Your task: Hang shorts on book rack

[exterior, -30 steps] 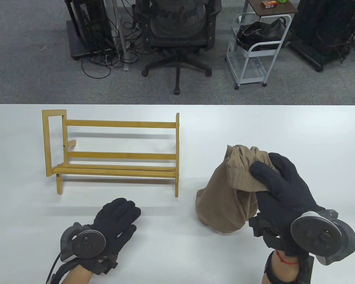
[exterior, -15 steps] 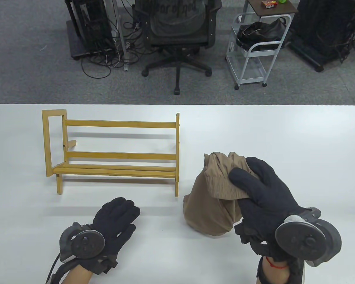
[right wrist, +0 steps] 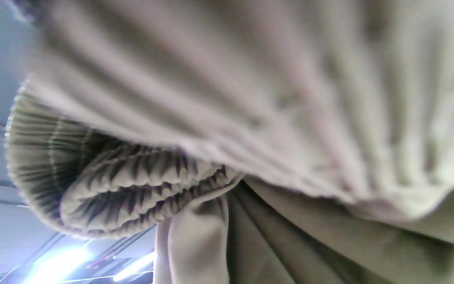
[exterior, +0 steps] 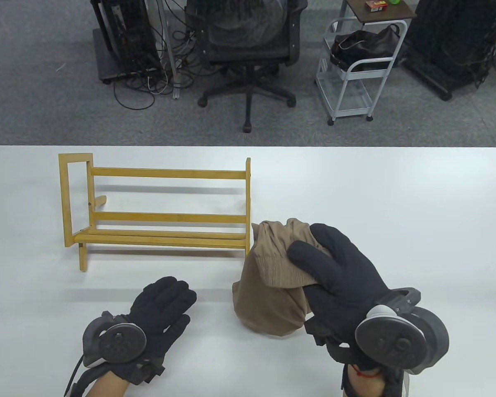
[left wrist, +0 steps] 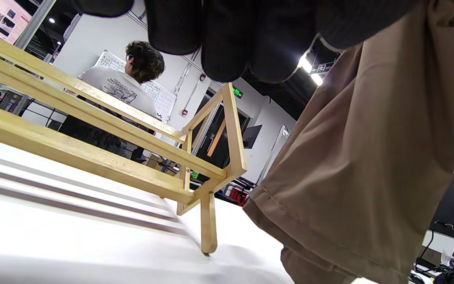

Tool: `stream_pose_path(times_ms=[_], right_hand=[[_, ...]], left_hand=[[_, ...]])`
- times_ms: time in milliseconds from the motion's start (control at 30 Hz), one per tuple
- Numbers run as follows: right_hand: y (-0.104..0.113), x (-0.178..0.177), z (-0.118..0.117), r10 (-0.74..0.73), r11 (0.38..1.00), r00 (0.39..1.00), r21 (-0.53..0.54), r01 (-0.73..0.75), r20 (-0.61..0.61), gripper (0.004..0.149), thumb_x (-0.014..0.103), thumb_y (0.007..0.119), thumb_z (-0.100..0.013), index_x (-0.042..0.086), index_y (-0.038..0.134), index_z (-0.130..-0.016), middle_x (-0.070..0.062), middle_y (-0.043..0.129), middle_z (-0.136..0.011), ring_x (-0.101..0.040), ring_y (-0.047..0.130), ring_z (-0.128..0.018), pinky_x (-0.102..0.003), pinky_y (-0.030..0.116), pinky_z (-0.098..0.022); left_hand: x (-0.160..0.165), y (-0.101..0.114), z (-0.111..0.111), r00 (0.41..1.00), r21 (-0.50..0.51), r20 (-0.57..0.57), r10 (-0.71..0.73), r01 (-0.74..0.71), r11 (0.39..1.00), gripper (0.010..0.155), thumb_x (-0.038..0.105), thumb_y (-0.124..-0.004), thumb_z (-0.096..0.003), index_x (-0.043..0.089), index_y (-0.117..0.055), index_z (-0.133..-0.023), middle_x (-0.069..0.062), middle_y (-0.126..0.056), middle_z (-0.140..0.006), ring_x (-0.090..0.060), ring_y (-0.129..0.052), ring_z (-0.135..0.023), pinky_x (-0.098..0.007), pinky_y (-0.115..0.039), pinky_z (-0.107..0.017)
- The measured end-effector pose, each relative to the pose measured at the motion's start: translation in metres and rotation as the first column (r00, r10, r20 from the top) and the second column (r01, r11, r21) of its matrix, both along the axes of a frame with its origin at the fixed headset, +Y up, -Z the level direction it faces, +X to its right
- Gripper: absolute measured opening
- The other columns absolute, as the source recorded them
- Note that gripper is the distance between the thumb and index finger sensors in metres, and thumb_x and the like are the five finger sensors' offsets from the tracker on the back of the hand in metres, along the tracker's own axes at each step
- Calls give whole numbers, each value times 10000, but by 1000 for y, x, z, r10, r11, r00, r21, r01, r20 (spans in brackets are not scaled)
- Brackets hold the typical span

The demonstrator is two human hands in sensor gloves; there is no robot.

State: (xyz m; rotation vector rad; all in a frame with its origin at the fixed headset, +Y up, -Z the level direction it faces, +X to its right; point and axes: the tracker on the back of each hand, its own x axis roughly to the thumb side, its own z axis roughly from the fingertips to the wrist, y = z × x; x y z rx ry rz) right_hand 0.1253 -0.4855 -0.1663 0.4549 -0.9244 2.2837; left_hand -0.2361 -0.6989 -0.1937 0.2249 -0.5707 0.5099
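Tan fabric identifies the shorts [exterior: 268, 289], which hang in a bunched mass from the right hand [exterior: 339, 281]. The right hand grips the ribbed elastic waistband at the top of the bundle, fingers closed over the cloth. The lower part of the shorts touches the white table [exterior: 397, 198] just right of the rack's near right leg. In the right wrist view the shorts [right wrist: 250, 138] fill the frame; the gathered waistband shows at lower left, and the fingers are not visible there.

Bamboo slats form the book rack [exterior: 161, 211], which stands upright on the table left of centre, with two horizontal back rails above a slatted shelf. No cloth lies on the rack. The upper edge of the shorts sits just beside the rack's right end post; contact cannot be confirmed.

The left hand [exterior: 157, 314] rests palm down on the table in front of the rack, fingers extended and close together, holding nothing. In the left wrist view the fingertips [left wrist: 223, 47] hang in from the top edge, the rack [left wrist: 195, 157] stands beyond them, and the shorts [left wrist: 369, 165] hang at right.
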Motion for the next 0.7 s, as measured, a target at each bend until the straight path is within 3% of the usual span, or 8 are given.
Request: stream_pose_path(times_ms=[700], right_hand=[[-5, -59, 2, 14, 1000, 990, -6, -15, -139, 354, 341, 883, -451, 406, 839, -796, 4, 780, -996, -257, 974, -655, -329, 919, -448]], left_hand=[[-4, 3, 0, 999, 1, -9, 42, -42, 999, 540, 483, -693, -483, 269, -777, -972, -31, -763, -1066, -375, -667, -1027, -634, -542, -680]])
